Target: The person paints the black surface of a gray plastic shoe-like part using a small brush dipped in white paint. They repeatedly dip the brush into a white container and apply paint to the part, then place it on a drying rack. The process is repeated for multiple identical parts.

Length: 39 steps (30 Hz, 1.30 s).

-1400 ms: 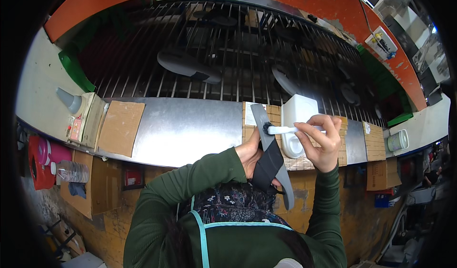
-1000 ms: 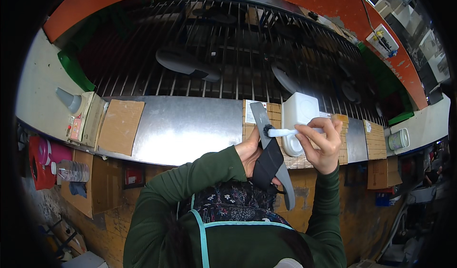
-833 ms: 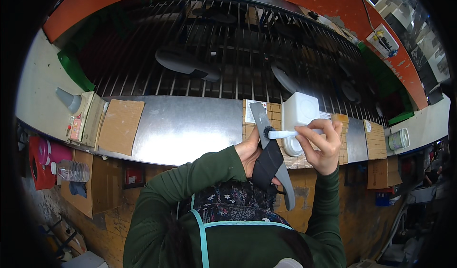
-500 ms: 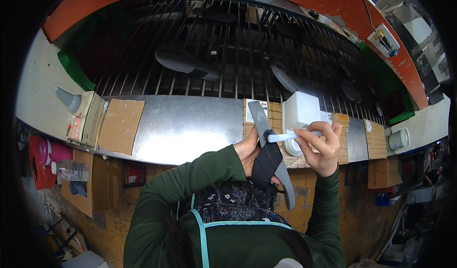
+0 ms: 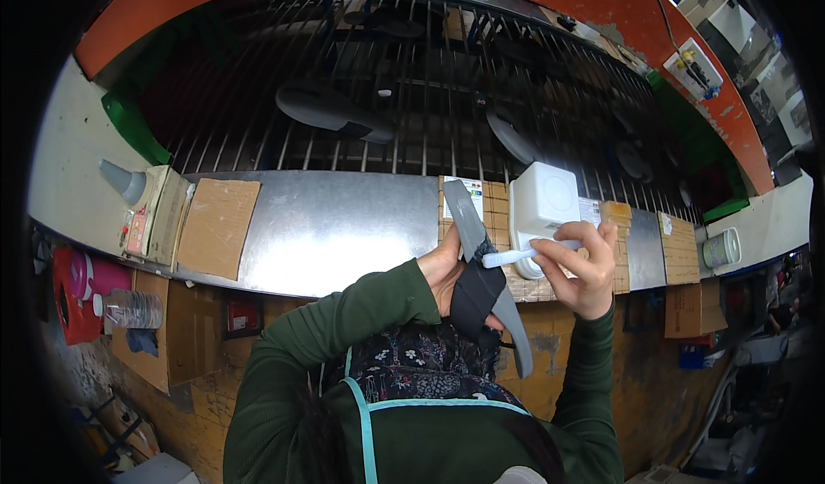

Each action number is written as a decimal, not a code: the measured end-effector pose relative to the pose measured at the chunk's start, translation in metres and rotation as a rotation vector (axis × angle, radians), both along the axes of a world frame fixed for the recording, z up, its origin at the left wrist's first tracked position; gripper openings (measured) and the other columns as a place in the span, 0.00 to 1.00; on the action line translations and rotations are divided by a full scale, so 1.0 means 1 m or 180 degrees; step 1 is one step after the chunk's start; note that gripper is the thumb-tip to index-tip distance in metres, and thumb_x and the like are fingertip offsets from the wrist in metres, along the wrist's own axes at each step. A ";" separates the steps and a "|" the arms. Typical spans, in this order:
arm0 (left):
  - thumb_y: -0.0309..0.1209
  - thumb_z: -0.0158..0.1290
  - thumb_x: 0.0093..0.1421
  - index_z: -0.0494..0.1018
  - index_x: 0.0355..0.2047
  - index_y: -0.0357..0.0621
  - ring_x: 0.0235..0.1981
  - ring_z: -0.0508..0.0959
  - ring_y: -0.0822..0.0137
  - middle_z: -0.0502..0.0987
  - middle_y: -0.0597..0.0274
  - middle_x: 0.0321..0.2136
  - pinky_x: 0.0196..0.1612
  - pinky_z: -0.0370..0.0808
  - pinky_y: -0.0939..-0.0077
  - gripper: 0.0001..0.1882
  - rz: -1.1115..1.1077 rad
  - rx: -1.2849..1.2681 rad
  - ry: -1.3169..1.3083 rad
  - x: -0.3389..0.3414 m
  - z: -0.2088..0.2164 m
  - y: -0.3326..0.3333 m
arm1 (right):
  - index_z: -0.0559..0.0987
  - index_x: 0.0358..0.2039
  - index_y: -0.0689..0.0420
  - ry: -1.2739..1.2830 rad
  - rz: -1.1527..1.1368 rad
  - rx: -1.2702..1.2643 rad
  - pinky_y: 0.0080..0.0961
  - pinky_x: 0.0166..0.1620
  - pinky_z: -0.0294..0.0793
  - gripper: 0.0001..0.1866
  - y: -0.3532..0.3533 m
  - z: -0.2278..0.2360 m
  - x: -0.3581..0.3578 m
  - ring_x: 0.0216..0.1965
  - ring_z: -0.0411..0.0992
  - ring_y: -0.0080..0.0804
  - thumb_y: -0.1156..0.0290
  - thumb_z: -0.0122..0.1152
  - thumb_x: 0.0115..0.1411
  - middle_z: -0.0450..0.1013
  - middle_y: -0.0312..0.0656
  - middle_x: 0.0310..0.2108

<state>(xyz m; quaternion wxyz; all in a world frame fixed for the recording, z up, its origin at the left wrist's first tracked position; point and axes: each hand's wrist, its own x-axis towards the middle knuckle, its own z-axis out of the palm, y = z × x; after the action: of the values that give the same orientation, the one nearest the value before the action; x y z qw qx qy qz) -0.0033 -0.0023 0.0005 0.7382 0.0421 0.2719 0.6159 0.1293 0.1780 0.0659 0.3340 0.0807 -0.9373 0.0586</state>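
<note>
My left hand [image 5: 442, 271] is closed round a sandal [image 5: 478, 299] with a grey sole and wide black straps, held tilted in front of my body. Its fingers wrap behind the straps and show again at the far side. In my right hand [image 5: 586, 271], a slim white brush [image 5: 510, 258], much like a toothbrush, is pinched between thumb and fingers. The brush head meets the sandal where the strap joins the sole; its bristles are hard to make out. Just beyond the brush stands a white square-sided plastic container [image 5: 546, 195].
Behind the metal ledge [image 5: 335, 226] runs a conveyor of metal rods [image 5: 412, 153] carrying a grey sandal [image 5: 331, 113] and other footwear. Cardboard [image 5: 218, 228] lies on the ledge at left. A whitish tub [image 5: 720, 249] stands at right, a plastic bottle [image 5: 129, 308] at lower left.
The sandal's upper end has swung slightly left. The brush tip has dropped a little along the strap edge. Both hands keep their hold.
</note>
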 end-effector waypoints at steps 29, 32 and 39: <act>0.42 0.53 0.64 0.64 0.58 0.43 0.48 0.77 0.64 0.74 0.57 0.49 0.51 0.78 0.65 0.26 0.0889 0.1483 0.0825 -0.007 -0.079 0.010 | 0.86 0.32 0.51 -0.0140 0.0595 -0.1080 0.24 0.38 0.60 0.10 0.020 0.008 -0.043 0.32 0.67 0.26 0.65 0.74 0.46 0.74 0.33 0.33; 0.42 0.53 0.64 0.64 0.58 0.43 0.48 0.77 0.63 0.74 0.56 0.49 0.52 0.77 0.65 0.26 0.0829 0.1654 0.1095 -0.014 -0.083 0.010 | 0.86 0.32 0.50 -0.0123 0.0235 -0.0783 0.24 0.39 0.59 0.10 0.021 0.000 -0.043 0.34 0.66 0.25 0.65 0.74 0.46 0.73 0.32 0.34; 0.57 0.46 0.63 0.63 0.60 0.45 0.52 0.74 0.49 0.70 0.48 0.56 0.46 0.78 0.46 0.34 0.1238 0.0458 0.0353 -0.013 -0.061 -0.027 | 0.85 0.33 0.53 -0.0793 0.0279 -0.2005 0.23 0.41 0.61 0.08 0.021 -0.044 0.026 0.36 0.65 0.24 0.65 0.69 0.53 0.72 0.33 0.33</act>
<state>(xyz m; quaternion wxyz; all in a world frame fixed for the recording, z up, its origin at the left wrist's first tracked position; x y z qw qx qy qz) -0.0163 -0.0296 -0.0605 0.5844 0.0752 0.2704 0.7613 0.1549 0.1995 0.0222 0.2225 0.0061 -0.9024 0.3688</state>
